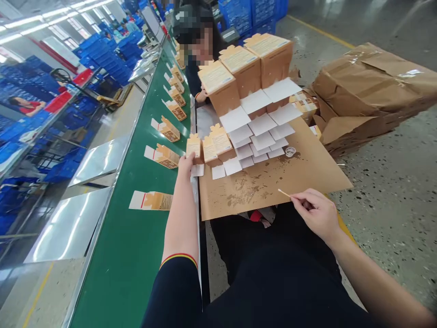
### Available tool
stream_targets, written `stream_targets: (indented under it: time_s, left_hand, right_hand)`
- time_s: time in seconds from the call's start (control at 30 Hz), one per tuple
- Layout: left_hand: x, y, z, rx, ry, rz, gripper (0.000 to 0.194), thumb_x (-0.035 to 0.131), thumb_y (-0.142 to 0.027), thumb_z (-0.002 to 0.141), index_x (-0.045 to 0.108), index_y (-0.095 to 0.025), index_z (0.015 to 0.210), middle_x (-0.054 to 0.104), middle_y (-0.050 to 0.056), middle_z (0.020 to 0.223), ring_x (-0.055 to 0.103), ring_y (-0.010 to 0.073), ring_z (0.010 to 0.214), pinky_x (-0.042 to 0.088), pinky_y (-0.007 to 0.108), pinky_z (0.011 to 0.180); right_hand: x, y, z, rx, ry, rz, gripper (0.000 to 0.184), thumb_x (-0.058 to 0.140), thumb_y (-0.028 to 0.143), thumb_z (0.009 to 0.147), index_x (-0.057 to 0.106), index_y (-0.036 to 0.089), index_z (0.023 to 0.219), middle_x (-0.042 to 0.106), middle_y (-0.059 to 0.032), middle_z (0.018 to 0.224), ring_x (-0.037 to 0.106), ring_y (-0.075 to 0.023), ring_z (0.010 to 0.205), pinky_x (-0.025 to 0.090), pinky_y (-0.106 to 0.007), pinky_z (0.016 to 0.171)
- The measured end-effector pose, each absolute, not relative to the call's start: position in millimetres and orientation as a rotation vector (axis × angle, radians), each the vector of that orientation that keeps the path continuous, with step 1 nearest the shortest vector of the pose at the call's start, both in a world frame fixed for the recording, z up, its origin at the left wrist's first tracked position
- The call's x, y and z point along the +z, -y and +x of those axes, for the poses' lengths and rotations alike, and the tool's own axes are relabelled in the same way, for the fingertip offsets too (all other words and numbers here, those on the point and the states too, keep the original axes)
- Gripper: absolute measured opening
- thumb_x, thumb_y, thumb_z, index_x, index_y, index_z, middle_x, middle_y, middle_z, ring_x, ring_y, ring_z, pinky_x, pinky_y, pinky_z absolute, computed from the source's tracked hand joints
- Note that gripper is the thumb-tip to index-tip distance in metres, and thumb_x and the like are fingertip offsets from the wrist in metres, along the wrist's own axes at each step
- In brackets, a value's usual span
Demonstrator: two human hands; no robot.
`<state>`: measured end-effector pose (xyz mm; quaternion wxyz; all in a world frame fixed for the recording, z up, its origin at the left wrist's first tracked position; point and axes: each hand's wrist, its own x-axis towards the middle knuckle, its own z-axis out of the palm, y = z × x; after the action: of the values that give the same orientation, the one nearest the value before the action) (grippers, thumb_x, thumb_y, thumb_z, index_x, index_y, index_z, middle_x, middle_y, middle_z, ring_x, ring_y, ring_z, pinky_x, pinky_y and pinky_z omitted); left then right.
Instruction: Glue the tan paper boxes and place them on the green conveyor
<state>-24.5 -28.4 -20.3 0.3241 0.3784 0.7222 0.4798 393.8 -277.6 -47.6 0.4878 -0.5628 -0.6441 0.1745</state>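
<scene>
My left hand point(187, 163) reaches forward over the belt's edge, its fingers closed on a small orange-brown carton point(194, 146) with a white flap hanging down. Beside that carton stand two similar cartons point(216, 145) with notched tabs. Between the fingertips of my right hand point(316, 212) is a thin cotton swab point(284, 193), its pale tip pointing left over the cardboard sheet point(321, 168). A small clear round dish point(290, 151) sits on the wet-spotted sheet. Behind it rises a stack of cartons point(251, 84) with white flaps sticking out.
On my left runs a green conveyor belt point(116, 255) carrying a spaced row of cartons point(165, 155), with a lying one point(157, 200) nearest. Across the sheet a co-worker point(194, 41) faces the belt. To the right lies a large brown paper-wrapped bundle point(368, 86) on the floor.
</scene>
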Motion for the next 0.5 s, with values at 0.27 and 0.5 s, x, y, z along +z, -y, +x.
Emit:
stream_targets:
  time_s: [0.27, 0.5]
  left_hand:
    - [-21, 148, -45, 1.5, -1.586, 0.757, 0.06, 0.091, -0.047, 0.067, 0.073, -0.022, 0.118, 0.082, 0.014, 0.13, 0.08, 0.0367, 0.126, 0.067, 0.049, 0.103]
    - [-52, 222, 33, 1.415, -1.372, 0.895, 0.088, 0.105, -0.059, 0.068, 0.071, -0.029, 0.143, 0.074, 0.017, 0.155, 0.069, 0.0402, 0.15, 0.06, 0.057, 0.123]
  right_hand:
    - [-38, 150, 476, 0.11, 1.893, -1.371, 0.039, 0.061, 0.043, 0.116, 0.075, 0.026, 0.083, 0.062, -0.008, 0.078, 0.056, -0.0226, 0.077, 0.048, -0.04, 0.073]
    - [-57, 81, 474, 0.304, 2.038, -1.194, 0.066, 0.082, 0.05, 0.106, 0.044, 0.029, 0.056, 0.039, -0.001, 0.061, 0.028, -0.0172, 0.064, 0.036, -0.038, 0.065]
